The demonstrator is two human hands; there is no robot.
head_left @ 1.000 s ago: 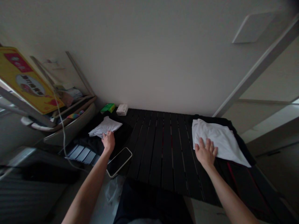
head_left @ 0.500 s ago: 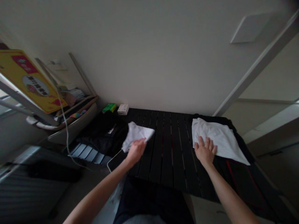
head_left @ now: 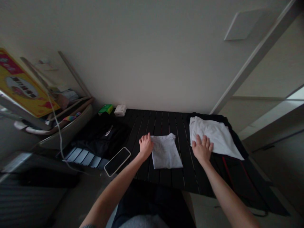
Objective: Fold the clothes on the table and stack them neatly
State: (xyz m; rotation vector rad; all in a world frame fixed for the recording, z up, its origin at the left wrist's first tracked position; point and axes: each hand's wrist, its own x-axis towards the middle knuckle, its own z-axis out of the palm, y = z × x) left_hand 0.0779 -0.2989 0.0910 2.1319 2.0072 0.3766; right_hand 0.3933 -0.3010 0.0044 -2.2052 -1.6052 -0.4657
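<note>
A folded light grey garment (head_left: pixel 166 152) lies flat on the black slatted table (head_left: pixel 144 172), in front of me. At its upper left corner rests my left hand (head_left: pixel 145 146), fingers forward and slightly bent, touching the garment's left edge. My right hand (head_left: pixel 202 148) is open, its spread fingers pressed on the near left part of a folded white garment (head_left: pixel 215 134). That white piece lies on top of a dark cloth (head_left: pixel 231 126), which shows along its far and right edges.
At the left are a phone (head_left: pixel 117 161), a black folded garment (head_left: pixel 99 134) with white lettering, a green box (head_left: pixel 105 109) and a white box (head_left: pixel 120 110). A white cable (head_left: pixel 59 133) hangs before a bin-like container (head_left: pixel 68 126). The wall stands behind the table.
The light grey garment, earlier blurred in my left hand over the phone, has moved right and now lies flat on the slats. My right hand stays on the white garment. The view has shifted slightly.
</note>
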